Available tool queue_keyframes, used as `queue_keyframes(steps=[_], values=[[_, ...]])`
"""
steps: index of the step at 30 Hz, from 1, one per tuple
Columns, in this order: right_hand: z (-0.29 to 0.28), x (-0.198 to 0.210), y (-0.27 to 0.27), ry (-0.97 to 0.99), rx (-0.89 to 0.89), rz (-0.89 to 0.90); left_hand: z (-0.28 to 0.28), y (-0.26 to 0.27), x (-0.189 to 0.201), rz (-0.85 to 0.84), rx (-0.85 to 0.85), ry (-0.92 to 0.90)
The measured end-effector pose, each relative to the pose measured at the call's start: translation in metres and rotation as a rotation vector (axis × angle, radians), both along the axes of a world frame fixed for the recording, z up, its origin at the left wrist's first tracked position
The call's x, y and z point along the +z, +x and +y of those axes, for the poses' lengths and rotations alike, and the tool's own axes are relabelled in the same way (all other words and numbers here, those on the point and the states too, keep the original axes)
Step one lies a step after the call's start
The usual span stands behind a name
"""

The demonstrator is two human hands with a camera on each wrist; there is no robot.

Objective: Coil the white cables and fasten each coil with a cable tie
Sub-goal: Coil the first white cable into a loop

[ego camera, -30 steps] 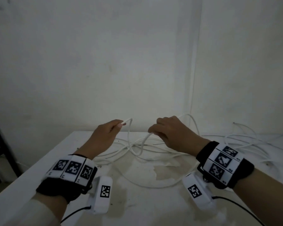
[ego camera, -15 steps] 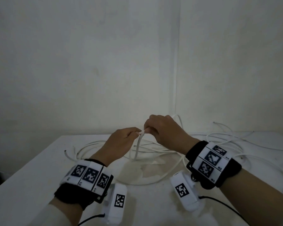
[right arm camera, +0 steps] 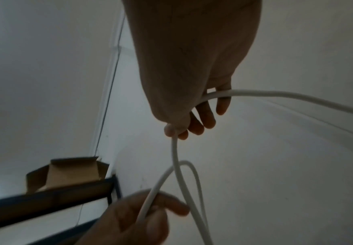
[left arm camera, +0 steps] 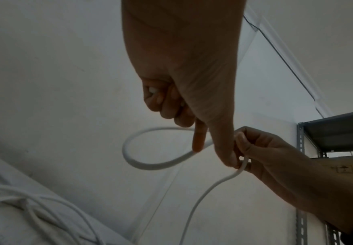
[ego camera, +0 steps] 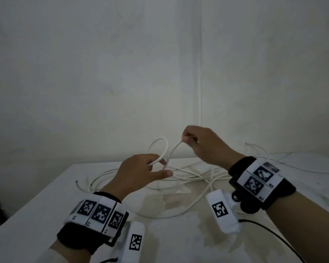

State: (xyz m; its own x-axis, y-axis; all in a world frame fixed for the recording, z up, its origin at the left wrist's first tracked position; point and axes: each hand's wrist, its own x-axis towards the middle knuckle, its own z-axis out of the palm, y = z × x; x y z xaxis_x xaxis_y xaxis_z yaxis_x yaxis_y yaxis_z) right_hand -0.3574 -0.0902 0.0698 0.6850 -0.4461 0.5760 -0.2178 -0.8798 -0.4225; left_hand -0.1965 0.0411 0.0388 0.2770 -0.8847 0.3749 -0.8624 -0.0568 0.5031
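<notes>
A white cable (ego camera: 166, 149) forms one small loop in the air between my hands, above the white table (ego camera: 36, 215). My left hand (ego camera: 156, 166) holds the base of the loop in its curled fingers, thumb stretched out. In the left wrist view the loop (left arm camera: 142, 163) hangs below the left hand (left arm camera: 181, 106). My right hand (ego camera: 188, 138) is raised higher to the right and pinches the cable between thumb and fingers. In the right wrist view the cable (right arm camera: 175, 152) runs through the right hand (right arm camera: 179, 132). More white cable (ego camera: 188, 177) lies tangled on the table behind.
Thin white cables (ego camera: 264, 154) trail over the table's right rear. A wall stands close behind the table. A dark metal shelf (left arm camera: 339, 132) holds an open cardboard box (right arm camera: 66, 172). A black wire (ego camera: 273, 234) runs from my right wrist.
My hands met in the middle, then parted. The right hand rose up and right with the cable, and a loop now stands above the left hand.
</notes>
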Motion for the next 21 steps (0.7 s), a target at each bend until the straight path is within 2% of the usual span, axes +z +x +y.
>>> queue_keyframes(steps=[3, 8, 12, 15, 19, 21], values=[[0.010, -0.006, 0.005, -0.146, 0.027, 0.064, -0.006, -0.007, 0.002, -0.247, 0.085, 0.015], [0.013, -0.010, 0.009, -0.380, 0.069, -0.020, -0.012, -0.009, -0.004, -0.683, 0.200, -0.067], [0.010, -0.011, 0.014, -0.421, 0.077, -0.008, -0.014, -0.004, -0.006, -0.753, 0.081, -0.080], [0.003, -0.008, 0.014, -0.319, 0.083, 0.077, -0.015, 0.004, -0.006, -0.670, -0.018, -0.103], [-0.002, -0.007, 0.008, -0.127, 0.081, 0.126, -0.008, 0.008, 0.007, -0.239, -0.085, 0.079], [-0.004, -0.008, 0.007, -0.065, 0.103, 0.111, -0.001, 0.007, 0.011, -0.035, -0.125, 0.074]])
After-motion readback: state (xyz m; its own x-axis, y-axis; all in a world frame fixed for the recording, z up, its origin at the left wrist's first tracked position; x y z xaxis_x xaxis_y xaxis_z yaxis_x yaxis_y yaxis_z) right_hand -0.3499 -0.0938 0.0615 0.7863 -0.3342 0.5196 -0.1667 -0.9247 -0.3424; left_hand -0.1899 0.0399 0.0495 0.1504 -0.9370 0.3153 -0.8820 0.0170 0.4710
